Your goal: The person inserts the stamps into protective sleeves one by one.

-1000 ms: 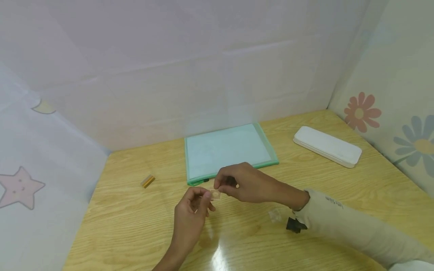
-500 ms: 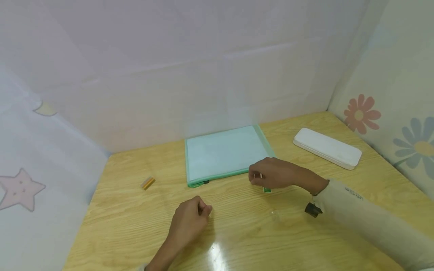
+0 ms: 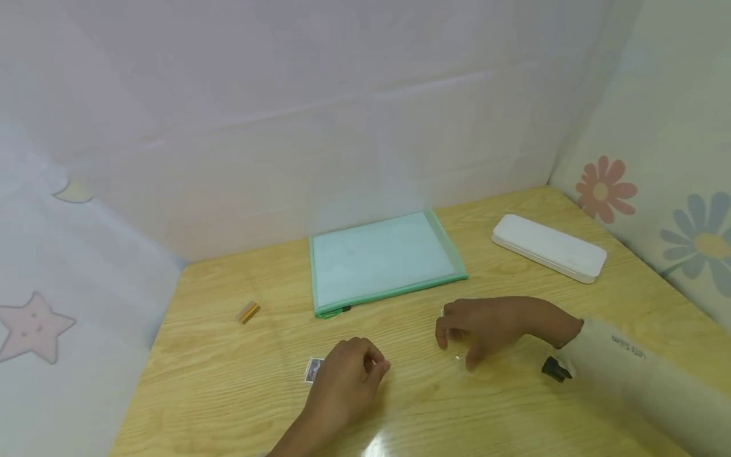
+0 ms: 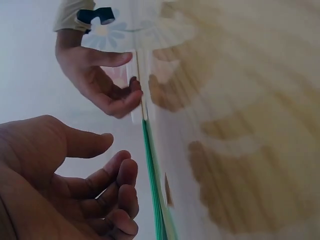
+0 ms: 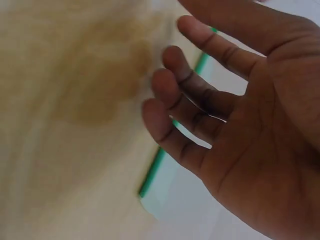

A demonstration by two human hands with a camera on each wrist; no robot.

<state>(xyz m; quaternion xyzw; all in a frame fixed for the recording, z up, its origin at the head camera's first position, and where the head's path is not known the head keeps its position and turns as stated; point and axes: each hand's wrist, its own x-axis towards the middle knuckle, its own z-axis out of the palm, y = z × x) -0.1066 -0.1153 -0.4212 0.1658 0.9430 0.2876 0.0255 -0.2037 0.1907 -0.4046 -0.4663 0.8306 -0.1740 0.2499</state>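
My left hand (image 3: 345,374) hovers close over the table with loosely bent fingers; the left wrist view shows nothing between thumb and fingertips. Just left of it lies a small stamp-like piece (image 3: 313,369), white-bordered with a dark picture, partly covered by the hand. My right hand (image 3: 485,327) is spread low over the table further right, its bent fingers holding nothing in the right wrist view. Under its thumb a small transparent piece (image 3: 460,360) lies on the wood. At its knuckles peeks a sliver of a small green piece (image 3: 442,312), mostly hidden.
A mint-green zip folder (image 3: 385,257) lies at the back middle. A white pencil case (image 3: 548,247) stands at the back right. On the left sits a small orange-and-grey block (image 3: 248,311). Printed cloth walls enclose the table (image 3: 228,393).
Both hands were together with a small clear piece, then parted. My right hand moved right past a green piece and spread. My left hand shifted slightly right, exposing the dark stamp-like piece.
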